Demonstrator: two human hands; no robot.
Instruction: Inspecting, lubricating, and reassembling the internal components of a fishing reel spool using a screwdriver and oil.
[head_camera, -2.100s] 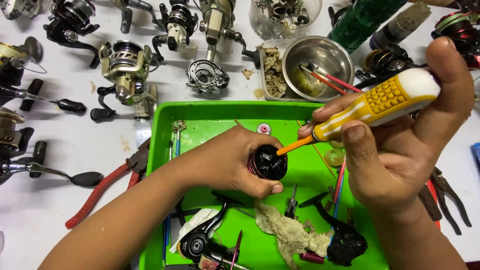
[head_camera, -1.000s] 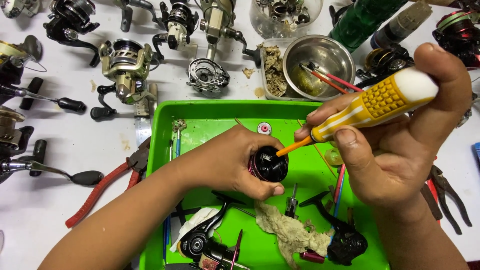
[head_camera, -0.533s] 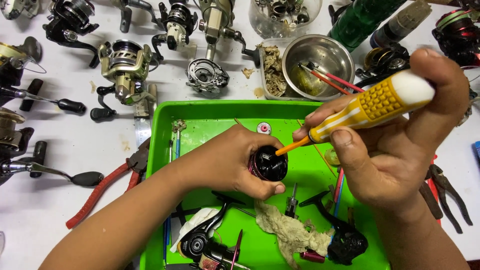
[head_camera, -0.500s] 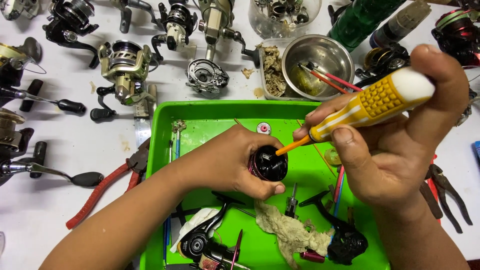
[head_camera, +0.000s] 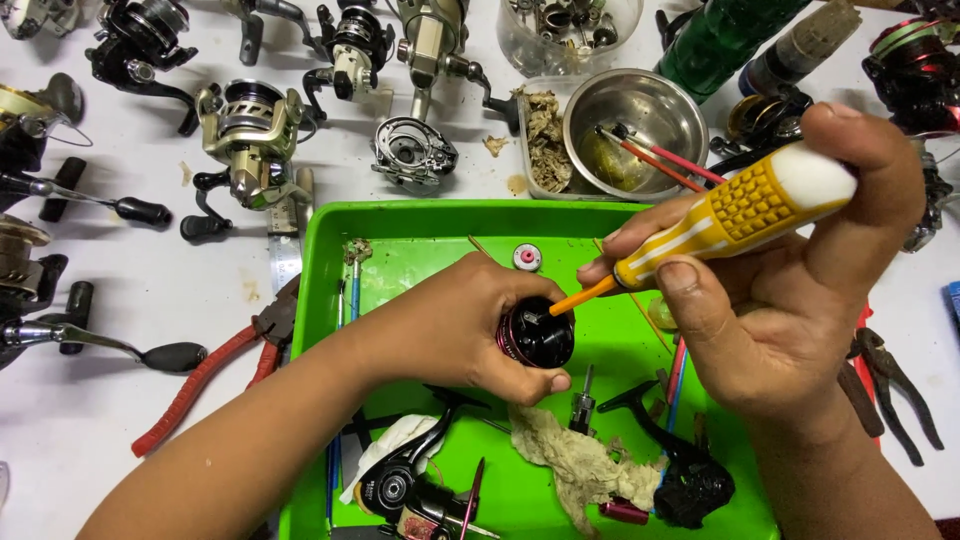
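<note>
1. your left hand (head_camera: 450, 325) is closed around the black reel part (head_camera: 537, 335), over the middle of the green tray (head_camera: 320, 290).
2. your right hand (head_camera: 770, 300) grips the yellow screwdriver (head_camera: 735, 212), its orange shaft meeting the part's top.
3. keep the shaft square to the screw; press steadily, judging by feel.
4. hold the part low over the tray, near the rag (head_camera: 580, 465), so loosened bits land inside.
</note>
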